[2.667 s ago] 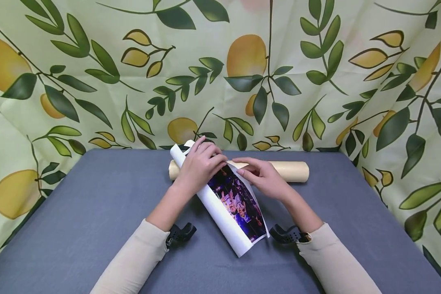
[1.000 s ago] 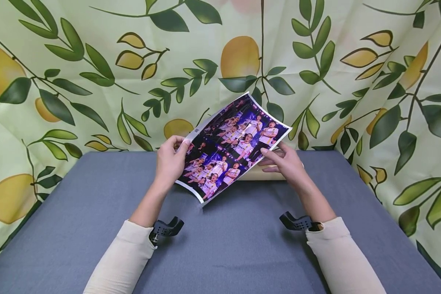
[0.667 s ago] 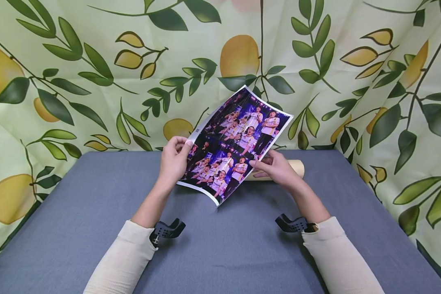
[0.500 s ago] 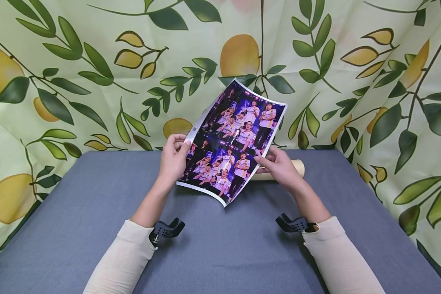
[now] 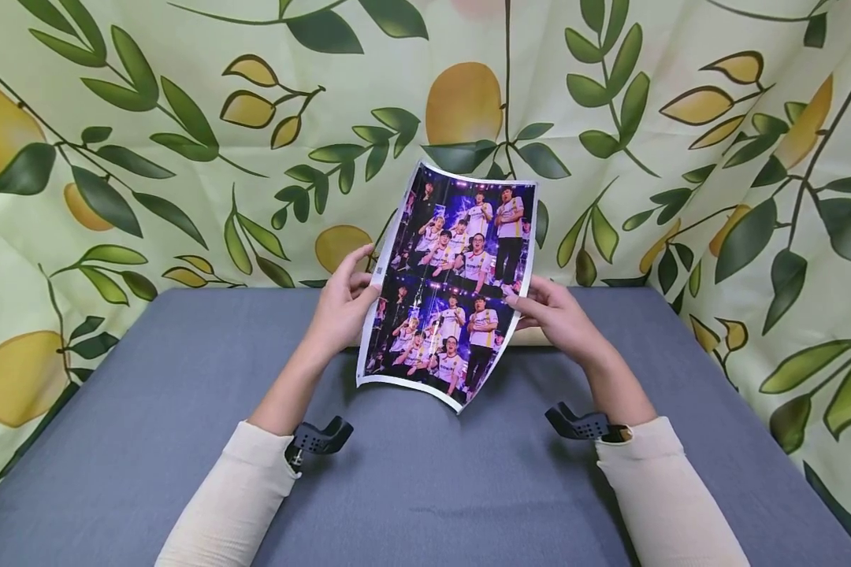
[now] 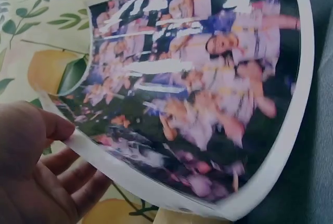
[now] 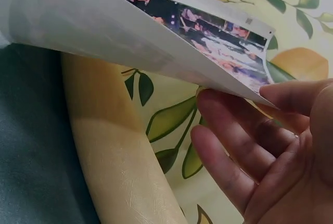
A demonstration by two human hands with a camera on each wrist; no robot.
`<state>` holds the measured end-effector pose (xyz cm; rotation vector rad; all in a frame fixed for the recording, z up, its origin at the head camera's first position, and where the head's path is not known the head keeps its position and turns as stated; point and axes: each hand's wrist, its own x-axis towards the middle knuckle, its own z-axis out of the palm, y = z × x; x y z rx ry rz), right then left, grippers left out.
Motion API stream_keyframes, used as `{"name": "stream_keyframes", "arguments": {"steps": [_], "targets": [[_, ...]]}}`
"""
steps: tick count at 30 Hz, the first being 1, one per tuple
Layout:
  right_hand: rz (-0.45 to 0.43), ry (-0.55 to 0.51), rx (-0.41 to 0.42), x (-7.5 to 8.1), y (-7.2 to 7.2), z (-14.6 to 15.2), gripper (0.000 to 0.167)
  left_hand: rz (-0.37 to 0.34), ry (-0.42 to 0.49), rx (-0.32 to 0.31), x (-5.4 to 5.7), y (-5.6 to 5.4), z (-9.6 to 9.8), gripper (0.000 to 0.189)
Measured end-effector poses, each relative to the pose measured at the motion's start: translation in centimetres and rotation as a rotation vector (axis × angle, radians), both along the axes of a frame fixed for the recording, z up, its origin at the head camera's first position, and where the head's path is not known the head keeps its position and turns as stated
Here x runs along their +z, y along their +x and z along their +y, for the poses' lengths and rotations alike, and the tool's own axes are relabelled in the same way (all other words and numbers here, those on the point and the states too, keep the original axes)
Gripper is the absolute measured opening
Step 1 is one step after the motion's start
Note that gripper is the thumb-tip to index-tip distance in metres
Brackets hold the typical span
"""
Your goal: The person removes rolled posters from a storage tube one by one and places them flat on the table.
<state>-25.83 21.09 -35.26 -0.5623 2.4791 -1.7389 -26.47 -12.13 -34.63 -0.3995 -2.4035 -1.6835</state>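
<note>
A glossy photo print point(image 5: 440, 291) with a white border shows the same group picture twice, one above the other. It is held up over the table, its sheet bowed and its lower edge curving. My left hand point(image 5: 343, 303) pinches the left border between thumb and fingers. At the right border, my right hand point(image 5: 560, 319) pinches the edge, thumb on the front. In the right wrist view the white back of the print point(image 7: 114, 41) shows, with the right fingers point(image 7: 234, 130) behind it. Behind the print lies a tan roll point(image 7: 114, 146), mostly hidden in the head view.
A grey cloth covers the table point(image 5: 425, 488). A curtain point(image 5: 255, 197) printed with leaves and orange fruit hangs right behind its far edge. Each wrist wears a black camera mount, such as the left mount point(image 5: 322, 435).
At first the print was partly rolled and lay slanted near the tan roll. It has since been unrolled and lifted, and over the last second turned counterclockwise to nearly upright between both hands.
</note>
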Motion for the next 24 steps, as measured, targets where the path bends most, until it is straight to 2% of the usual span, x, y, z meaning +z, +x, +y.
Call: {"name": "stream_keyframes", "arguments": {"steps": [2, 6, 8, 9, 11, 14, 16, 19, 21, 24], "targets": [[0.007, 0.017, -0.001, 0.0, -0.2, 0.1, 0.049, 0.033, -0.063, -0.011, 0.0, 0.1, -0.3, 0.064], [0.06, -0.01, 0.028, 0.0, -0.5, 0.1, 0.06, 0.173, -0.331, -0.038, 0.2, 0.2, -1.0, 0.062], [0.101, -0.038, 0.046, 0.0, -0.7, 0.2, 0.072, 0.229, -0.444, -0.073, 0.3, 0.2, -1.3, 0.058], [0.12, -0.05, 0.056, 0.0, -0.8, 0.2, 0.077, 0.223, -0.459, -0.108, 0.4, 0.3, -1.4, 0.057], [0.164, -0.052, 0.065, 0.0, -0.8, 0.2, 0.083, 0.157, -0.428, -0.189, 0.5, 0.2, -1.5, 0.058], [0.231, -0.01, 0.072, 0.1, -0.6, 0.3, 0.077, 0.027, -0.336, -0.25, 0.5, 0.1, -1.6, 0.062], [0.275, 0.036, 0.062, 0.1, -0.5, 0.4, 0.062, -0.031, -0.294, -0.25, 0.4, 0.0, -1.6, 0.061], [0.306, 0.079, 0.041, 0.0, -0.4, 0.4, 0.04, -0.061, -0.28, -0.234, -0.1, -0.3, -1.4, 0.053], [0.276, 0.059, 0.041, -0.1, -0.4, 0.3, 0.035, -0.076, -0.277, -0.23, -0.4, -0.4, -1.3, 0.049], [0.219, 0.007, 0.055, -0.1, -0.3, 0.2, 0.036, -0.111, -0.264, -0.254, -0.8, -0.6, -1.1, 0.053]]}}
